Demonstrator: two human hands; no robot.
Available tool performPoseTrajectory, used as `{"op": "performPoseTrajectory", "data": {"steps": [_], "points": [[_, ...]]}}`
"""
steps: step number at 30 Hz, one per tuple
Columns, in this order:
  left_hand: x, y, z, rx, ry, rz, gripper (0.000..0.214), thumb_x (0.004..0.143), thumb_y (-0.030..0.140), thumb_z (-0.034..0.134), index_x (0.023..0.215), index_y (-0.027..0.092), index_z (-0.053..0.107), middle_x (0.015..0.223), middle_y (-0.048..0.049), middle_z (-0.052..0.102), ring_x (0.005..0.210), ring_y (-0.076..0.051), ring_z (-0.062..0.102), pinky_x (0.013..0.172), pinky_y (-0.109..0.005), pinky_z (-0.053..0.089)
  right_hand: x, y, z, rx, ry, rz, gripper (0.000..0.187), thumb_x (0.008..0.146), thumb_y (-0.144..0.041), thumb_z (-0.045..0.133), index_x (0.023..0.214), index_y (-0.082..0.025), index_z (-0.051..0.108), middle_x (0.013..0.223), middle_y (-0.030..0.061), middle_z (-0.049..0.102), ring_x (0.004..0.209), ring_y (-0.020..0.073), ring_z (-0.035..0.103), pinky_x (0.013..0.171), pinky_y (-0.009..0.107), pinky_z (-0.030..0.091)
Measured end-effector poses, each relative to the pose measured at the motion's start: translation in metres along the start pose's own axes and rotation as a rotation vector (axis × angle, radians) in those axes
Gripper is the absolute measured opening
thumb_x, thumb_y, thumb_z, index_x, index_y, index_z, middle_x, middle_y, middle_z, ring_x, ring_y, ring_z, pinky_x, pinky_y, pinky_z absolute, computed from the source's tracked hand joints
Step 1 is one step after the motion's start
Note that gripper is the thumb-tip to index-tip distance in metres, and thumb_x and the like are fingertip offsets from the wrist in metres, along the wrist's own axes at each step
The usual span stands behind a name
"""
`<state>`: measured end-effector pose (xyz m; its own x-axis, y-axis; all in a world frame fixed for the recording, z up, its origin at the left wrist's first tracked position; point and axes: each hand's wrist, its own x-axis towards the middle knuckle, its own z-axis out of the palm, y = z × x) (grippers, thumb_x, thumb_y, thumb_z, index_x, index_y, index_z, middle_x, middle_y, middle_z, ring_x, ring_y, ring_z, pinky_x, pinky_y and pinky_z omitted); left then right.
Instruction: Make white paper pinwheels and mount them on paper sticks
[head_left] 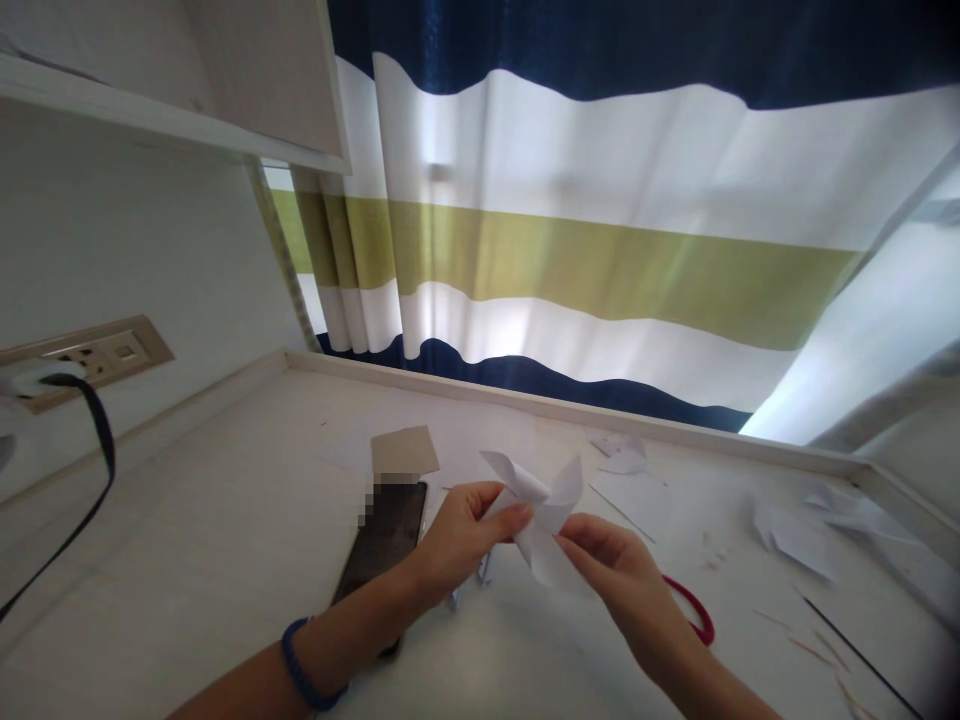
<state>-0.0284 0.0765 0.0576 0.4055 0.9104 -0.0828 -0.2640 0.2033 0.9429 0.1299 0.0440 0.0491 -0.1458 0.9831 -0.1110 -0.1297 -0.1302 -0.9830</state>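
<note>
Two bare hands meet on one white paper pinwheel (546,500): the left hand (476,525) pinches it near the middle under the thumb, while the right hand (619,565) nips its right side between thumb and finger. They work above a pale desk (187,560) bordered by a raised rim. Within that rim, just left of the grip, lies a dark phone (382,545) (its upper end is masked by pixel blocks, hiding any writing there), with a brown card (405,450) beyond it. Right of the grip are a red loop (701,612), partly behind the right wrist, and loose paper scraps (795,540). Far left, a wall socket (124,350) holds a white plug (41,378).
</note>
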Motion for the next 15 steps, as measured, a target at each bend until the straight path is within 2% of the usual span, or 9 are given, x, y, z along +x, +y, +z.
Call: {"op": "performPoseTrajectory", "data": {"steps": [7,10,15], "points": [[0.005,-0.008,0.013,-0.144,0.049,0.029,0.020,0.067,0.032,0.063,0.067,0.012,0.063,0.062,-0.0001,0.058,0.055,-0.009,0.050,0.053,-0.019,0.039,0.000,0.004,-0.003,0.061,0.085,-0.043,0.012,0.066,-0.028,0.067,0.074,-0.020,0.065,0.067,-0.0002,0.066,0.060,0.0137,0.058,0.054,0.021,0.043],[0.006,-0.014,0.018,-0.220,0.083,0.020,0.020,0.065,0.032,0.065,0.066,0.012,0.062,0.060,0.0002,0.057,0.053,-0.009,0.048,0.051,-0.018,0.038,0.000,0.010,-0.006,0.076,0.131,-0.041,0.014,0.066,-0.030,0.066,0.073,-0.019,0.062,0.067,0.0016,0.066,0.055,0.0152,0.057,0.049,0.023,0.043],[0.009,-0.020,0.017,-0.291,0.102,-0.013,0.021,0.063,0.031,0.067,0.069,0.011,0.063,0.062,-0.0012,0.058,0.053,-0.009,0.049,0.051,-0.019,0.039,0.004,0.018,-0.001,0.058,0.163,-0.043,0.014,0.069,-0.031,0.063,0.071,-0.020,0.057,0.063,0.0000,0.064,0.050,0.0153,0.056,0.045,0.023,0.041]]}}
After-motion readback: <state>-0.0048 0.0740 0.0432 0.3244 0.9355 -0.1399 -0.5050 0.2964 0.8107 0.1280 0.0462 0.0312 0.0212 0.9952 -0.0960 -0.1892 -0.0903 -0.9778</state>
